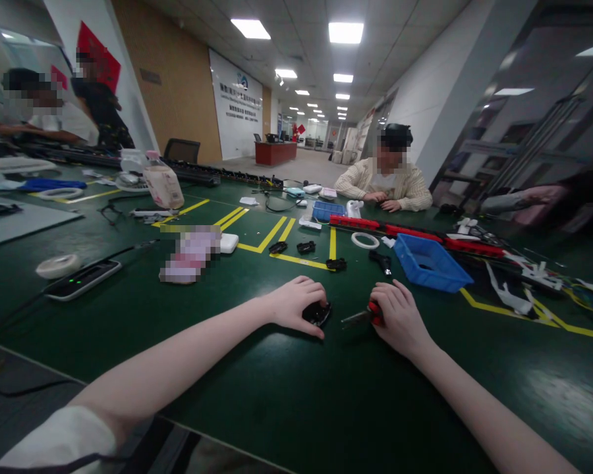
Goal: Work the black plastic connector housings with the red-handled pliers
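Note:
My left hand (299,308) is closed around a small black part (318,315) on the green table, thumb on the near side and fingers over the far side. The part looks like a rounded plastic shell, and the fingers cover much of it. To the right, my right hand (400,317) grips a red-handled tool with a tapering metal end (356,319). Its metal end points left towards the black part, with a gap between them. Fingers hide most of the handle, so I cannot tell the tool's exact kind.
Several black parts (306,247) lie ahead, beside yellow tape lines. A black object with a silvery end (381,262) and a blue tray (429,263) sit beyond my right hand. A white tape roll (364,240), a bottle (163,181) and a cabled device (84,280) are around. A person (384,174) sits opposite.

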Demonstrator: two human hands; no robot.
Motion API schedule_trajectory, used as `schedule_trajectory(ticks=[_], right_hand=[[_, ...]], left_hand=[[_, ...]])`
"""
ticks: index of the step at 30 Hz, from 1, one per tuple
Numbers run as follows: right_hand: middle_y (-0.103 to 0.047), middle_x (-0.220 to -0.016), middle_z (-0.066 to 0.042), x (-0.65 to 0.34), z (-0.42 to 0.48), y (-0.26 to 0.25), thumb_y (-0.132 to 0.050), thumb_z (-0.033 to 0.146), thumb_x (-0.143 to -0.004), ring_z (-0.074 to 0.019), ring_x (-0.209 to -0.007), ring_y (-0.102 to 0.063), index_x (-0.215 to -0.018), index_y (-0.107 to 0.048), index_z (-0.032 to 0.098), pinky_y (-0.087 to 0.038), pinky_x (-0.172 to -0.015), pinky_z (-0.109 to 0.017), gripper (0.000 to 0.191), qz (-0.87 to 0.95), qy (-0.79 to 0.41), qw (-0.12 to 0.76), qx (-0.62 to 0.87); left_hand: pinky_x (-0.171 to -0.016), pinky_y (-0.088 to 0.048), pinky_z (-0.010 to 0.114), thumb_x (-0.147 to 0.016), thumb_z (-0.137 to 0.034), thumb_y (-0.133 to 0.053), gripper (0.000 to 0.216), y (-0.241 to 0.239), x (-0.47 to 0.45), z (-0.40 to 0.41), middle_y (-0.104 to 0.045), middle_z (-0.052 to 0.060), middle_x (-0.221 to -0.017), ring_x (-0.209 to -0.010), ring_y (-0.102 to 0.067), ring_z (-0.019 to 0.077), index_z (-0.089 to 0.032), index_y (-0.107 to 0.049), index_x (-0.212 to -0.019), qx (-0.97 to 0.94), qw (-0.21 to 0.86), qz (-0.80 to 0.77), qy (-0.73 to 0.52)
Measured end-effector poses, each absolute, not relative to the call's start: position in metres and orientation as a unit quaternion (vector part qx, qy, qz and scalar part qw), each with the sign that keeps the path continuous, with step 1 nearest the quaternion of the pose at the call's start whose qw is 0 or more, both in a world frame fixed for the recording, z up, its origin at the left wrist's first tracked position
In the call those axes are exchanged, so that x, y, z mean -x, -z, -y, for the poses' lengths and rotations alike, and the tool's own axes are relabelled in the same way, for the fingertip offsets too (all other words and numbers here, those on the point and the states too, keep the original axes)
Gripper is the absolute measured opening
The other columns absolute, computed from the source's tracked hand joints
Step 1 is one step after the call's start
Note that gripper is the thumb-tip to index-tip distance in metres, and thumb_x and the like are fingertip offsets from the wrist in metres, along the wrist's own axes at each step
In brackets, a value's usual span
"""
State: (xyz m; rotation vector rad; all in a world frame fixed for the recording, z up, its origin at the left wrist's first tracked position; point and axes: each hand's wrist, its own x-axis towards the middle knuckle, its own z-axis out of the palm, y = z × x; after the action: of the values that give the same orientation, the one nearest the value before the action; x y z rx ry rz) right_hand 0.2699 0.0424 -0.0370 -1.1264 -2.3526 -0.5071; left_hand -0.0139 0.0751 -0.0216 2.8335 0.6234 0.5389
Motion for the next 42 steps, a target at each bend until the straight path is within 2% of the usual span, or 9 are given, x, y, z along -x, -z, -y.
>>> schedule_trajectory(ticks=[7,11,15,20,22,26,32,37,42], right_hand=[[-0.060,-0.110,-0.012,-0.254,-0.060,0.038,-0.045,0.004,-0.072,-0.0296,-0.121,-0.048,-0.104,-0.050,0.020,-0.034,-0.107,-0.054,0.036,0.868,0.168,0.251,0.393],[-0.063,-0.101,-0.008,-0.233,-0.079,0.037,-0.045,0.003,-0.070,-0.0258,-0.106,-0.057,-0.094,-0.053,0.022,-0.042,-0.101,-0.049,0.032,0.878,0.133,0.251,0.386],[-0.065,-0.094,-0.008,-0.221,-0.087,0.036,-0.049,0.007,-0.071,-0.0256,-0.094,-0.060,-0.099,-0.056,0.021,-0.045,-0.097,-0.047,0.032,0.883,0.106,0.254,0.380],[-0.063,-0.086,-0.010,-0.227,-0.080,0.033,-0.053,0.020,-0.078,-0.0254,-0.083,-0.058,-0.092,-0.058,0.019,-0.049,-0.075,-0.040,0.015,0.878,0.084,0.261,0.393],[-0.062,-0.088,-0.010,-0.228,-0.077,0.032,-0.055,0.022,-0.078,-0.0242,-0.082,-0.057,-0.088,-0.057,0.019,-0.048,-0.073,-0.038,0.011,0.881,0.078,0.256,0.389],[-0.061,-0.095,-0.011,-0.226,-0.078,0.033,-0.060,0.032,-0.078,-0.0225,-0.084,-0.058,-0.092,-0.056,0.018,-0.048,-0.074,-0.035,0.020,0.889,0.069,0.252,0.375],[-0.060,-0.081,-0.008,-0.228,-0.080,0.034,-0.060,0.049,-0.080,-0.0211,-0.075,-0.055,-0.082,-0.055,0.020,-0.044,-0.066,-0.034,0.030,0.889,0.077,0.254,0.372],[-0.062,-0.086,-0.010,-0.229,-0.080,0.031,-0.057,0.057,-0.080,-0.0255,-0.088,-0.055,-0.082,-0.056,0.020,-0.043,-0.079,-0.039,0.036,0.885,0.115,0.257,0.371],[-0.061,-0.078,-0.007,-0.230,-0.081,0.032,-0.045,0.053,-0.088,-0.0201,-0.074,-0.053,-0.079,-0.054,0.020,-0.040,-0.064,-0.033,0.036,0.891,0.087,0.230,0.380]], left_hand=[[-0.097,-0.037,0.038,-0.072,-0.061,-0.070,0.055,0.021,0.013,-0.076,-0.060,0.007,-0.111,-0.105,-0.056,0.0245,-0.019,-0.056,-0.104,-0.952,0.124,-0.223,-0.171],[-0.095,-0.039,0.038,-0.073,-0.058,-0.070,0.051,0.021,0.013,-0.077,-0.060,0.007,-0.112,-0.103,-0.056,0.0243,-0.018,-0.057,-0.100,-0.945,0.139,-0.241,-0.174],[-0.092,-0.042,0.038,-0.071,-0.058,-0.072,0.053,0.022,0.013,-0.077,-0.059,0.009,-0.114,-0.103,-0.056,0.0252,-0.017,-0.057,-0.101,-0.940,0.141,-0.259,-0.172],[-0.091,-0.043,0.037,-0.073,-0.056,-0.071,0.048,0.023,0.014,-0.078,-0.058,0.008,-0.116,-0.106,-0.055,0.0246,-0.018,-0.057,-0.099,-0.941,0.155,-0.241,-0.179],[-0.091,-0.042,0.037,-0.074,-0.055,-0.071,0.049,0.023,0.014,-0.079,-0.057,0.008,-0.117,-0.107,-0.055,0.0247,-0.018,-0.057,-0.102,-0.941,0.149,-0.241,-0.184],[-0.092,-0.041,0.038,-0.074,-0.057,-0.070,0.049,0.024,0.013,-0.079,-0.057,0.008,-0.115,-0.106,-0.054,0.0249,-0.017,-0.058,-0.100,-0.933,0.105,-0.276,-0.204],[-0.090,-0.040,0.038,-0.072,-0.059,-0.069,0.047,0.025,0.013,-0.077,-0.055,0.007,-0.109,-0.101,-0.053,0.0240,-0.018,-0.058,-0.093,-0.922,0.059,-0.317,-0.214],[-0.088,-0.041,0.037,-0.072,-0.062,-0.067,0.051,0.022,0.012,-0.076,-0.054,0.008,-0.106,-0.099,-0.052,0.0245,-0.017,-0.056,-0.093,-0.922,0.033,-0.328,-0.204],[-0.086,-0.041,0.036,-0.070,-0.064,-0.067,0.053,0.022,0.011,-0.077,-0.055,0.007,-0.102,-0.095,-0.052,0.0240,-0.017,-0.055,-0.090,-0.924,0.028,-0.328,-0.193]])
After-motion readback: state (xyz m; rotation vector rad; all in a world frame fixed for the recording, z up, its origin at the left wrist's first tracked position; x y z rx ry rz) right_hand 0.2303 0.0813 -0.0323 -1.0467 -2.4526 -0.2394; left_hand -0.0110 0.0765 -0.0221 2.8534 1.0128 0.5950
